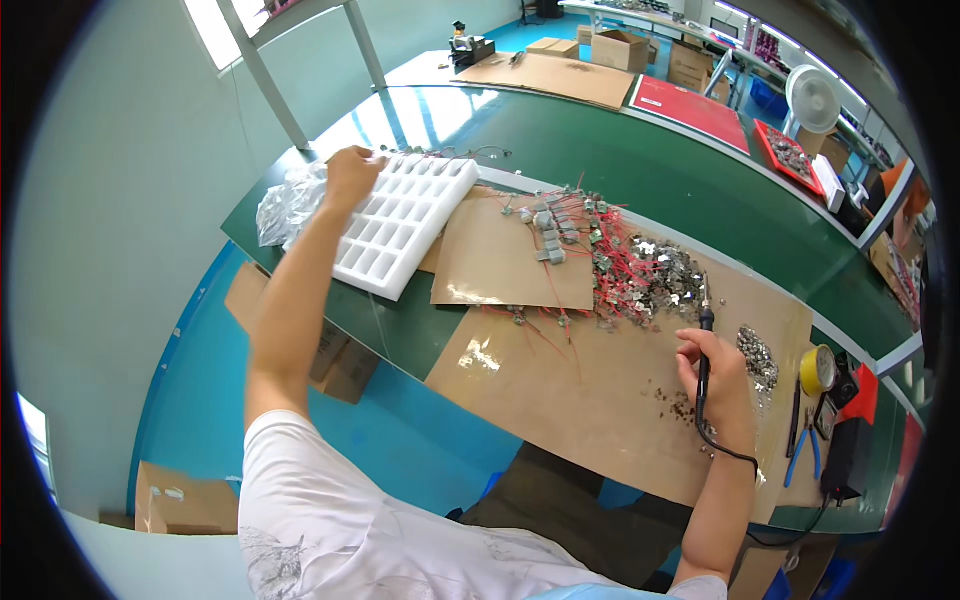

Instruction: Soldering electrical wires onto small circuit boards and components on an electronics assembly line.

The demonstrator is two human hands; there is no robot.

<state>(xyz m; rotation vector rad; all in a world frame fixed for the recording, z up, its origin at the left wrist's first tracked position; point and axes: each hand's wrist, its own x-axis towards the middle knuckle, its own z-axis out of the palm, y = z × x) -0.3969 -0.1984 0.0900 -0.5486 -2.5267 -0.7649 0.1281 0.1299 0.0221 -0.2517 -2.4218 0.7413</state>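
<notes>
My right hand (722,378) is closed around a black soldering iron (705,345), its metal tip pointing away from me, by a heap of small silver metal parts (665,275). My left arm stretches out to the far left corner of a white foam tray (385,245) with rows of pockets. There my left hand (352,176) has its fingers drawn together; what they hold, if anything, is too small to make out. Thin wires (490,152) show along the tray's far edge. Between the hands, small parts with red wires (610,245) lie next to several grey blocks (550,235) on cardboard (490,260).
Crumpled clear plastic (290,205) lies left of the tray. To my right are a second pile of metal bits (758,360), yellow tape (818,370), blue-handled pliers (803,455) and a black box (848,458) with a cord. A metal frame post (265,75) rises at the far left.
</notes>
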